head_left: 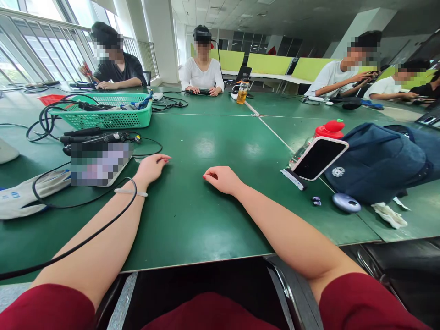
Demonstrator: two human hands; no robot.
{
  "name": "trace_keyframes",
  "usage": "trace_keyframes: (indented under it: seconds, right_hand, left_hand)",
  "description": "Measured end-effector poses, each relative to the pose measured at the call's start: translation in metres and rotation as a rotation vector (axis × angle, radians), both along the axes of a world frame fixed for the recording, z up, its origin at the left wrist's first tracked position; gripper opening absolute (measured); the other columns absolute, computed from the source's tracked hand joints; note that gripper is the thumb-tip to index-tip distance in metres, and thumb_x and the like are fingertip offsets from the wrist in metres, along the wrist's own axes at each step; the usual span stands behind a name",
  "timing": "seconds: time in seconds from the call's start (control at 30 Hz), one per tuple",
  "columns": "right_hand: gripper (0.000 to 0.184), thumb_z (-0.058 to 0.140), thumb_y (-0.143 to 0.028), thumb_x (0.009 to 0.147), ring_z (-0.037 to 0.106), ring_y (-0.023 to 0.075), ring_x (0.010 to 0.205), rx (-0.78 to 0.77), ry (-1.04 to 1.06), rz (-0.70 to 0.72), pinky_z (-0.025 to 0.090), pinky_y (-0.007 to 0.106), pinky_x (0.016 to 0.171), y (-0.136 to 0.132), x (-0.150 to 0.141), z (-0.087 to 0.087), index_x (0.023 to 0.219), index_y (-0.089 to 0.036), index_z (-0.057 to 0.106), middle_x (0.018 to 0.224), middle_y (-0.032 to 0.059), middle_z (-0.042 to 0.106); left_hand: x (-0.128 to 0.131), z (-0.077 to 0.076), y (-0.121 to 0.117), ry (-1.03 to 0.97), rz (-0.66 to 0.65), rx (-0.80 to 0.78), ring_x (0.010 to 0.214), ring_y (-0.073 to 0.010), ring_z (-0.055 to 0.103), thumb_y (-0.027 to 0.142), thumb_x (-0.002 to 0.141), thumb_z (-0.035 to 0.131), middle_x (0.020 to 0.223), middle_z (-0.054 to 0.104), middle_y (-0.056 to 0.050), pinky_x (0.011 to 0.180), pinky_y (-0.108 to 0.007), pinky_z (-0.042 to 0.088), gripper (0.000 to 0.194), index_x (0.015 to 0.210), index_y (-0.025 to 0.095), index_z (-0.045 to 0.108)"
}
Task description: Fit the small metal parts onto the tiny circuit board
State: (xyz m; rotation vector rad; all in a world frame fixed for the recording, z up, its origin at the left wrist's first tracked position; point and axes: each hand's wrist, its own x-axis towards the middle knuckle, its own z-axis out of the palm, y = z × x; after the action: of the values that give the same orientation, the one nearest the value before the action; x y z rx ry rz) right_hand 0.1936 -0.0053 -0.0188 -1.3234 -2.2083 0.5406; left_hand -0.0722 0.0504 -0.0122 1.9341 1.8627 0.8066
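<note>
My left hand [151, 168] rests on the green table [185, 224], fingers loosely curled, with nothing visible in it. A pale band [129, 192] circles that wrist, and a black cable [92, 238] passes over the forearm. Just left of this hand lies a flat device [103, 166], its screen blurred out. Beyond it are black handled devices [92, 139] with cords. My right hand [224, 179] also lies on the tabletop, curled into a loose fist, and I see no object in it. A gap of bare table separates the two hands.
A green basket [106, 120] stands far left; a white work glove [30, 197] lies nearer. Rightward are a propped phone [321, 158], a red-capped bottle [329, 130], a blue bag [381, 160], a round case [346, 203] and a crumpled tissue [390, 215]. Several people sit around the table.
</note>
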Motion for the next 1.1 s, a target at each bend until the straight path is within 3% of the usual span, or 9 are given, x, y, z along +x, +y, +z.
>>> trace_keyframes:
  seconds: [0.13, 0.2, 0.4, 0.5, 0.63, 0.77, 0.93, 1.1]
  right_hand:
    - [0.011, 0.067, -0.028, 0.082, 0.05, 0.0099, 0.066, -0.037, -0.051, 0.039, 0.035, 0.023, 0.064, 0.003, -0.003, -0.002, 0.088, -0.019, 0.069, 0.068, -0.0032, 0.06]
    - [0.017, 0.071, -0.028, 0.078, 0.05, 0.0099, 0.064, -0.044, -0.05, 0.017, 0.035, 0.023, 0.063, 0.004, -0.003, -0.003, 0.092, -0.019, 0.068, 0.065, -0.0044, 0.057]
    - [0.025, 0.078, -0.027, 0.071, 0.05, 0.0113, 0.071, -0.024, -0.011, -0.054, 0.039, 0.025, 0.068, 0.008, -0.002, -0.005, 0.092, -0.018, 0.068, 0.081, -0.0001, 0.06]
    - [0.018, 0.076, -0.023, 0.073, 0.051, 0.0111, 0.073, -0.039, -0.006, -0.026, 0.04, 0.026, 0.072, 0.008, -0.003, -0.005, 0.089, -0.018, 0.07, 0.085, 0.0012, 0.061]
    - [0.007, 0.073, -0.013, 0.073, 0.052, 0.0108, 0.071, -0.038, 0.004, 0.034, 0.04, 0.025, 0.072, 0.006, -0.002, -0.002, 0.075, -0.017, 0.068, 0.075, -0.0004, 0.06]
    - [0.008, 0.068, -0.015, 0.075, 0.053, 0.0098, 0.064, -0.151, 0.154, 0.059, 0.041, 0.025, 0.067, 0.006, 0.004, -0.002, 0.069, -0.017, 0.063, 0.067, -0.0029, 0.061]
    - [0.004, 0.062, -0.019, 0.077, 0.054, 0.0089, 0.056, -0.362, 0.43, -0.029, 0.043, 0.023, 0.054, 0.013, 0.013, -0.006, 0.074, -0.017, 0.059, 0.067, -0.0017, 0.063]
    - [0.017, 0.069, -0.019, 0.068, 0.054, 0.008, 0.055, -0.361, 0.633, -0.046, 0.046, 0.022, 0.054, 0.017, 0.013, -0.01, 0.084, -0.017, 0.063, 0.067, -0.0029, 0.061]
  left_hand:
    - [0.051, 0.002, -0.029, -0.241, -0.372, -0.091, 0.09, -0.0185, 0.064, 0.038, 0.085, 0.048, 0.098, 0.072, -0.006, 0.084, -0.029, 0.046, 0.035, 0.107, 0.019, 0.069]
    - [0.07, 0.006, -0.043, -0.271, -0.443, -0.081, 0.084, -0.0176, 0.063, 0.042, 0.085, 0.049, 0.095, 0.072, -0.005, 0.078, -0.029, 0.047, 0.037, 0.108, 0.02, 0.068]
    - [0.08, 0.013, -0.055, -0.144, -0.394, 0.046, 0.074, -0.0159, 0.059, 0.038, 0.086, 0.048, 0.092, 0.071, -0.002, 0.075, -0.03, 0.046, 0.032, 0.101, 0.023, 0.071]
    - [0.079, 0.009, -0.053, -0.227, -0.388, -0.049, 0.068, -0.0142, 0.058, 0.036, 0.087, 0.046, 0.088, 0.07, -0.003, 0.072, -0.03, 0.049, 0.032, 0.102, 0.021, 0.069]
    - [0.082, 0.005, -0.052, -0.458, -0.505, -0.245, 0.067, -0.0126, 0.059, 0.034, 0.086, 0.047, 0.082, 0.067, -0.005, 0.07, -0.029, 0.052, 0.033, 0.105, 0.015, 0.065]
    - [0.082, 0.006, -0.051, -0.561, -0.527, -0.265, 0.065, -0.0107, 0.057, 0.035, 0.087, 0.047, 0.085, 0.067, -0.006, 0.065, -0.026, 0.051, 0.035, 0.111, 0.014, 0.062]
    - [0.076, 0.011, -0.05, -0.29, -0.406, -0.099, 0.053, -0.0103, 0.044, 0.039, 0.09, 0.04, 0.064, 0.056, 0.0, 0.053, -0.023, 0.037, 0.037, 0.105, 0.018, 0.067]
    - [0.075, 0.015, -0.053, -0.091, -0.383, -0.078, 0.054, -0.0127, 0.04, 0.038, 0.092, 0.036, 0.055, 0.042, 0.003, 0.057, -0.026, 0.035, 0.037, 0.092, 0.02, 0.068]
